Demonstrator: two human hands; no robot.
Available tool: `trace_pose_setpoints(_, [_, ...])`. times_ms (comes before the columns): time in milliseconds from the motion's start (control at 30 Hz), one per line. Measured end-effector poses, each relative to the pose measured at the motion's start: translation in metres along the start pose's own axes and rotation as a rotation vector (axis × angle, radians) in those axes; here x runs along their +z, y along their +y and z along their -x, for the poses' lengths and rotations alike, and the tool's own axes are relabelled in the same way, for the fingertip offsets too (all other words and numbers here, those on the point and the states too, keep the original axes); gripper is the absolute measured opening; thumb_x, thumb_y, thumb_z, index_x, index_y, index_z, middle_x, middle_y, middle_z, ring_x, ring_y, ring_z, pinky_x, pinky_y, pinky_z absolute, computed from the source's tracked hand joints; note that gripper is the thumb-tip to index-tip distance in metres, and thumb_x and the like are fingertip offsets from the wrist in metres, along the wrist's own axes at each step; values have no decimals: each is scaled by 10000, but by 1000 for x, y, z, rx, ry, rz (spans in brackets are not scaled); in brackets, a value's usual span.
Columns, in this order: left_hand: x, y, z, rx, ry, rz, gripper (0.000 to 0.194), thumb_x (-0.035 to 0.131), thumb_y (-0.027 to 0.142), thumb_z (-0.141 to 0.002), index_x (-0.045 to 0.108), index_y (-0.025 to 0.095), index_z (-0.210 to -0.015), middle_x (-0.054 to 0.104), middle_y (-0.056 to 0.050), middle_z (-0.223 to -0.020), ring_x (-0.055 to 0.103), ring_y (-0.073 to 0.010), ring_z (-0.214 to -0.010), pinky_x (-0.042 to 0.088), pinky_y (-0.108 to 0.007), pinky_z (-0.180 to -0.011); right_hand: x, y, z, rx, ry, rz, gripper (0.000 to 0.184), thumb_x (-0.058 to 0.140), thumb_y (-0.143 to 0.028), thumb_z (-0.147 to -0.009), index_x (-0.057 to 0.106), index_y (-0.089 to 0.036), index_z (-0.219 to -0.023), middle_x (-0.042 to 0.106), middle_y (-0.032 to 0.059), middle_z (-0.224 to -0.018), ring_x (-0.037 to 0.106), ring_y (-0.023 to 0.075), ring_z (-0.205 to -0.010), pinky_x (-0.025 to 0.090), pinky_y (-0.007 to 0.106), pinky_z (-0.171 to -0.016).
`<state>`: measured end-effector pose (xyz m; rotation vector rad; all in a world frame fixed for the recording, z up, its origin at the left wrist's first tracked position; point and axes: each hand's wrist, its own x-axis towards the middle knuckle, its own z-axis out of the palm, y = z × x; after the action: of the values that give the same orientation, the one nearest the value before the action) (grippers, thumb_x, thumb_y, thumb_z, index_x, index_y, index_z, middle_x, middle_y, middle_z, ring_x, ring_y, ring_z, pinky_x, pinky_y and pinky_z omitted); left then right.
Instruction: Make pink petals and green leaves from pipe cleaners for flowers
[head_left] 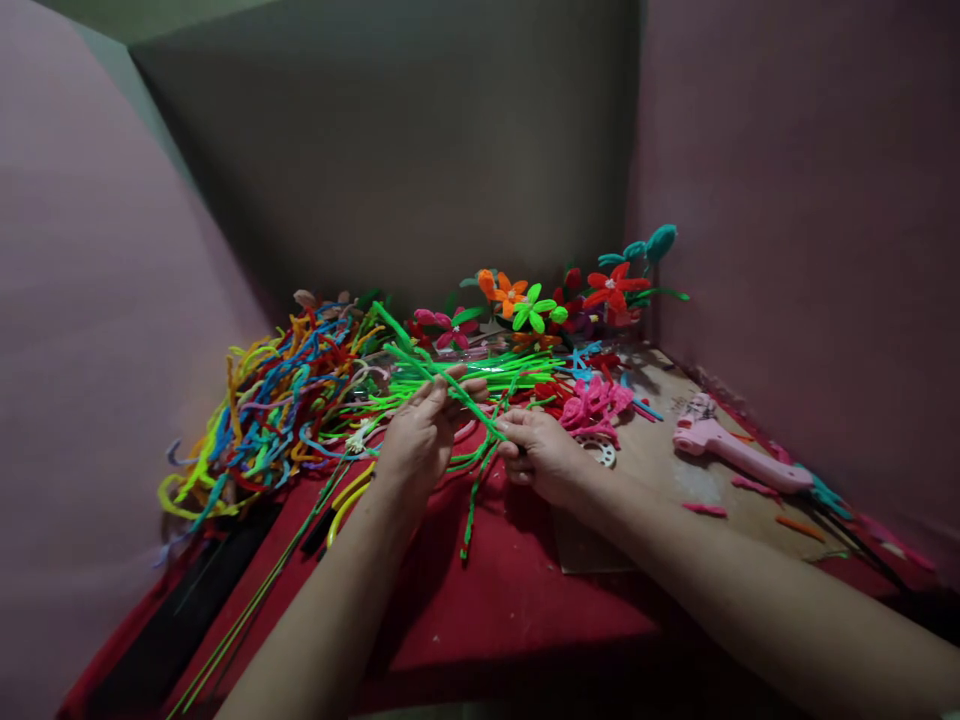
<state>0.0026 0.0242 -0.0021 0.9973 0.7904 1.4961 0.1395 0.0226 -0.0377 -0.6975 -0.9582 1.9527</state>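
Between my hands a green pipe cleaner (474, 404) runs on a slant, its far end pointing up and left. My right hand (541, 452) pinches its lower end between thumb and fingertips. My left hand (424, 430) is closed around the upper part, thumb on top, with some fingers stretched out behind. Below the hands, more green pipe cleaners (471, 510) hang or lie over the red cloth; I cannot tell whether they join the held one. Just behind lies a bundle of bright green pipe cleaners (517, 375).
A tangled heap of multicoloured pipe cleaners (270, 400) fills the left. Fuzzy flowers (531, 308) stand at the back. On a board (660, 490) at right lies a pink glue gun (739, 450), near pink loops (598, 402) and a white ring (606, 452). Thin stems (255, 600) lie front left.
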Motion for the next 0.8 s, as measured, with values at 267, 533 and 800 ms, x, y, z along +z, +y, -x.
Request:
trace_pose_setpoints(267, [0,-13,5,2,-55,-95,193,618,295,-756,677,116,-795,690,-83,-834,626,-178,-834,465,-320,-823,-3,3,-1,-36,-64,-22,195,569,-281,-728,390,-205,-749,436,-92,-437,225,31,-307,174,152,-327])
trace_pose_setpoints(533, [-2,-5,-2,25,100,158,118,598,219,-777,601,131,-697,652,-23,-658,628,-111,-633,512,-254,-674,-2,1,2,-46,-121,33,169,608,-251,-684,464,-168,-715,567,-23,-487,401,64,-353,318,188,-377])
trace_pose_setpoints(800, [11,-8,14,-56,43,79,109,626,227,-748,590,126,-761,658,-43,-722,625,-136,-602,475,-213,-471,-3,-1,4,20,-287,141,239,615,-352,-721,558,-121,-736,584,2,-532,455,72,-374,358,202,-393])
